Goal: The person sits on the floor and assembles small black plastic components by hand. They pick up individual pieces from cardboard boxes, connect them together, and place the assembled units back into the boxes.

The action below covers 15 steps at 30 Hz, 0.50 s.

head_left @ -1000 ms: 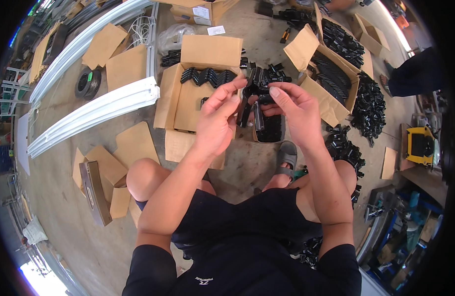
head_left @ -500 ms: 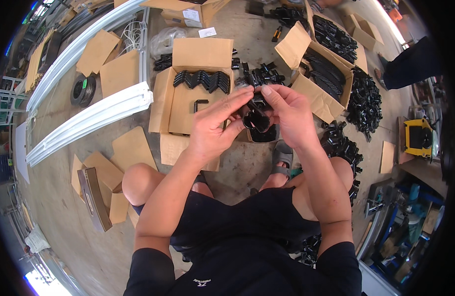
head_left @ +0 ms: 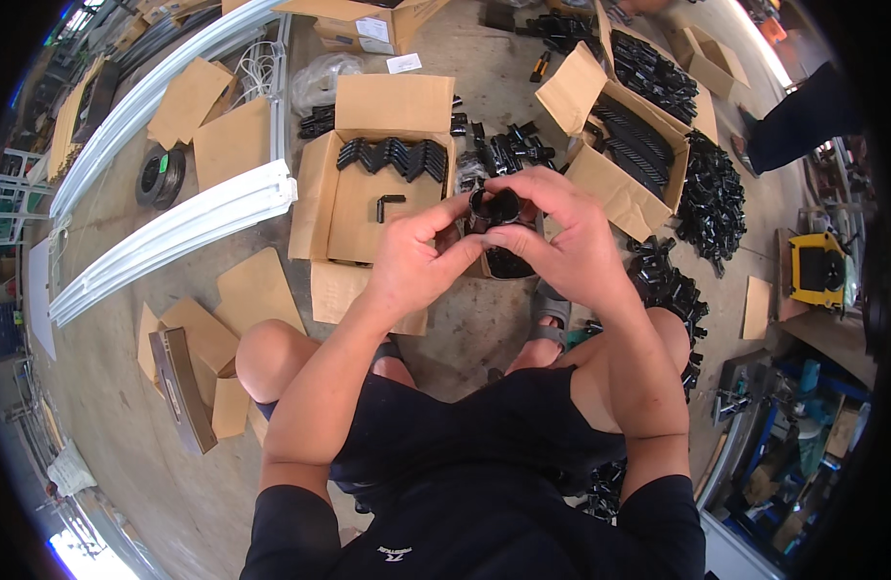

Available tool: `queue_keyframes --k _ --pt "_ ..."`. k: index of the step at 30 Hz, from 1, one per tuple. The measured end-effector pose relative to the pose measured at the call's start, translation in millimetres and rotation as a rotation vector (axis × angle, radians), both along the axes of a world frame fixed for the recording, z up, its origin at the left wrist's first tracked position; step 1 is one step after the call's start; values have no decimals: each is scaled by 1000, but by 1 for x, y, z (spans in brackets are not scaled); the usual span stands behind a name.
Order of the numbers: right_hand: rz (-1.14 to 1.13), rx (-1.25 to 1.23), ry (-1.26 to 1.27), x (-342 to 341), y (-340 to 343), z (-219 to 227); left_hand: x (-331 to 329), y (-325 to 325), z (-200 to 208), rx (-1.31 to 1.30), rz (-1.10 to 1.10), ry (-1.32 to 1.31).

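The left hand (head_left: pixel 416 253) and the right hand (head_left: pixel 566 227) close in from either side on a glossy black part (head_left: pixel 494 205), held in front of the knees with its curved openings facing up — whether it is one piece or two set together, I cannot tell. Thumbs sit low and nearly meet, fingers wrap the far side; good handling here probably means even pressure from both thumbs, edges kept square, and fingertips clear of any closing gap. Just beyond, a small container of black bits (head_left: pixel 511 264) lies partly hidden below the hands, and loose black fittings (head_left: pixel 513 150) lie farther out. To the left, an open carton (head_left: pixel 395 101) holds a zigzag row of angled pieces (head_left: pixel 392 158) and one lone L-shaped piece (head_left: pixel 381 209) — all apart from the hands
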State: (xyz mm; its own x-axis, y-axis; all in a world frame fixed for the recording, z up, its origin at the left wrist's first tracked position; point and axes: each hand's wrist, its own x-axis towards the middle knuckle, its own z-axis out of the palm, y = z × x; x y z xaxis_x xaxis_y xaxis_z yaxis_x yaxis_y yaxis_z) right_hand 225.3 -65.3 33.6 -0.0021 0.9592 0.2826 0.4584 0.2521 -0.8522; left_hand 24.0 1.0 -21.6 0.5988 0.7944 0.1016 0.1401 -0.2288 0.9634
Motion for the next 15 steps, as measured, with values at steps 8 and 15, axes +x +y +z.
queue_keyframes --k 8,15 --pt "45 -103 -64 2 -6 3 -2 4 11 281 -126 83" --pt "38 -122 -29 -1 -5 -6 -6 1 13 39 -152 197"
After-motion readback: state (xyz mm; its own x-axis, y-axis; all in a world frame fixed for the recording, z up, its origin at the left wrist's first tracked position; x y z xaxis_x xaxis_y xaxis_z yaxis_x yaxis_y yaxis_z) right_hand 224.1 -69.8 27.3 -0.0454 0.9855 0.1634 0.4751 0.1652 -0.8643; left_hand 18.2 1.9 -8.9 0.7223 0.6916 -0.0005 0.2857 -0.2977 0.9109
